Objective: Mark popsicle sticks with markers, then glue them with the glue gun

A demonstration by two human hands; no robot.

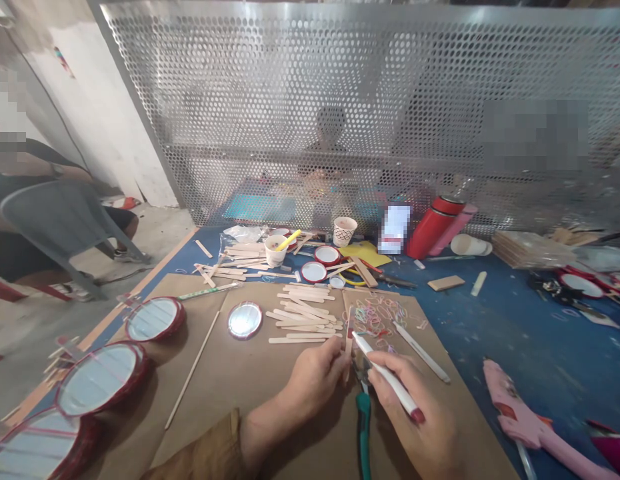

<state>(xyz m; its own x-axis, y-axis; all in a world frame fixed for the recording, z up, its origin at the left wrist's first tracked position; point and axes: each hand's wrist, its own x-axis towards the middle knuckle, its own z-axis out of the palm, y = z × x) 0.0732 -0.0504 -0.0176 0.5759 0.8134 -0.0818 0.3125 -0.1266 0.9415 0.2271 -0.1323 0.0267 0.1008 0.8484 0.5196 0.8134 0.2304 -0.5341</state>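
My left hand point(317, 373) is closed on a small wooden stick point(349, 343) that stands upright and has a dark red patch near its upper part. My right hand point(415, 400) grips a white marker point(387, 377) with a dark red end, its tip close to the stick. Pliers with teal handles point(363, 427) lie on the brown cardboard between my hands. Beyond my left hand is a loose pile of wooden sticks point(305, 310). Colored rubber bands point(380, 317) are scattered beyond the marker. A white pen point(423, 353) lies to the right.
Round red-rimmed pieces point(103, 377) line the left side. A round mirror-like disc point(245, 320) lies on the cardboard. Paper cups point(345, 231), a red bottle point(433, 230) and a phone point(394, 228) stand by the metal mesh. A pink glue gun point(520, 407) is at right. A person sits at left.
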